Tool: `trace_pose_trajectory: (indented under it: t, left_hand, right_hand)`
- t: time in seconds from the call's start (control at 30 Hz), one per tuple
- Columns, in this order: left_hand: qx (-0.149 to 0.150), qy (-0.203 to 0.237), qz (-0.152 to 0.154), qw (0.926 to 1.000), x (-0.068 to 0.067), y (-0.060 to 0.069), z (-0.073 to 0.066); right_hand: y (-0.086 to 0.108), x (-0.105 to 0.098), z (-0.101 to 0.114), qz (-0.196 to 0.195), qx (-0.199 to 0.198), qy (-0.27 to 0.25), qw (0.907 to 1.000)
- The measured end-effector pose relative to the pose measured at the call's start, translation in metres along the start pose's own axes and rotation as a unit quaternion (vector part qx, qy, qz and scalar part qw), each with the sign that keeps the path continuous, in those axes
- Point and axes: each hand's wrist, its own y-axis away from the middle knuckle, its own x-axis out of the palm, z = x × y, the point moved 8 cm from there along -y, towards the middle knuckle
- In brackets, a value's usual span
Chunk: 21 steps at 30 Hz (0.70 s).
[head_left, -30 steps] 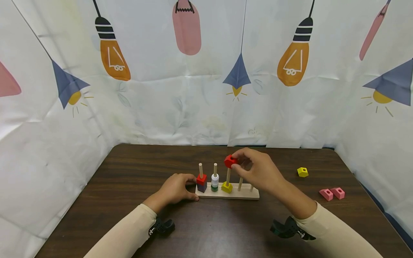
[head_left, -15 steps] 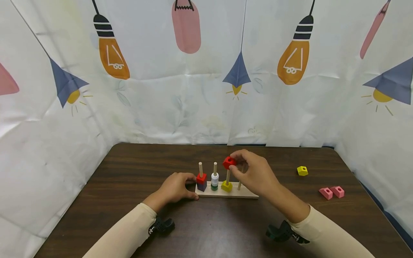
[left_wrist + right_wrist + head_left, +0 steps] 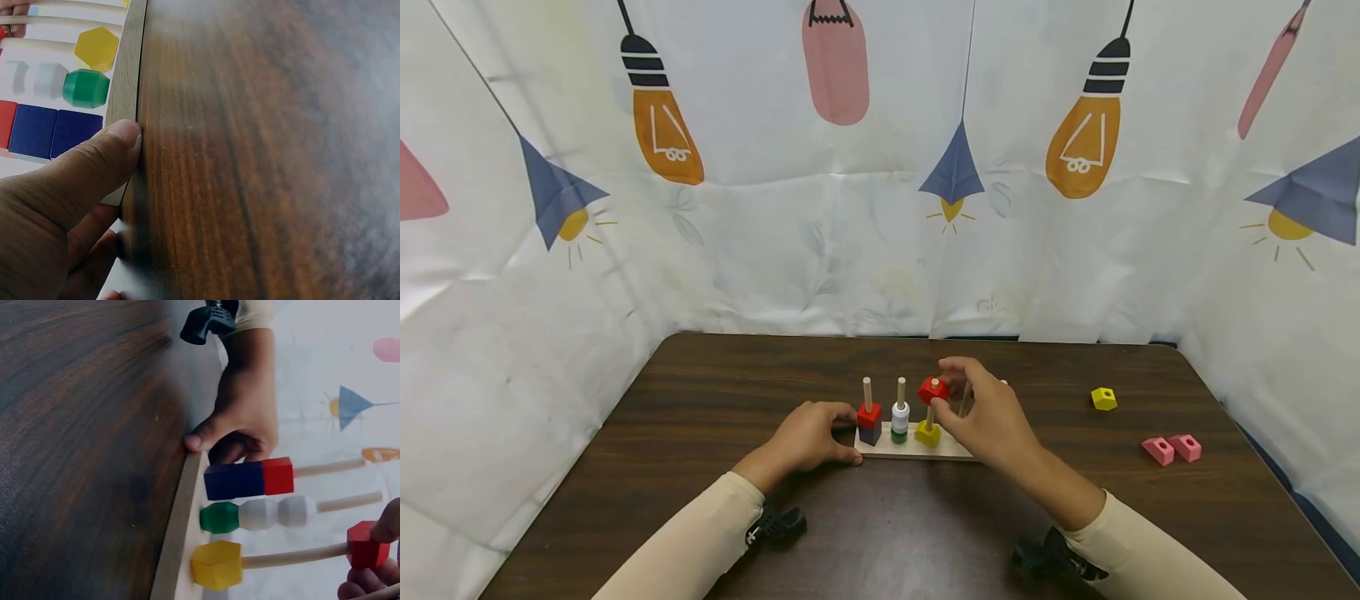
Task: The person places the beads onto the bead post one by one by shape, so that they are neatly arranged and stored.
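A wooden peg board [image 3: 887,450] with several upright pegs lies in the middle of the table. My left hand [image 3: 808,437] grips its left end, thumb on the front edge. Between thumb and fingers, my right hand [image 3: 988,417] pinches a red faceted bead [image 3: 931,392]. This bead sits high on the third peg, whose tip pokes out of it; a yellow bead [image 3: 216,565] is at that peg's foot. On the first peg, a red cube [image 3: 278,476] tops blue blocks [image 3: 234,481]. White beads [image 3: 294,511] sit over a green bead [image 3: 220,517] on the second. My right hand partly hides the right-hand pegs.
To the right on the dark wooden table [image 3: 880,533] lies a yellow block [image 3: 1103,399] with a hole. Nearer are a pink slanted block [image 3: 1159,451] and another pink block [image 3: 1186,447], side by side. A printed white curtain [image 3: 775,250] hangs behind the table.
My right hand has brought the red bead from above the third peg down onto it, and the peg's tip now shows through. The left hand has stayed on the board's end.
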Motion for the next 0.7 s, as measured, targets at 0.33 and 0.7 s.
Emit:
trace_pose_trajectory:
  t: [0.33, 0.7]
  left_hand:
    - [-0.001, 0.000, 0.004, 1.0000, 0.001, 0.000, 0.000]
    - [-0.003, 0.002, 0.007, 1.0000, 0.000, 0.000, 0.000]
  right_hand:
    - [0.011, 0.013, -0.016, -0.013, 0.033, -0.038, 0.9987]
    - [0.021, 0.030, -0.032, -0.016, 0.044, -0.050, 0.9976]
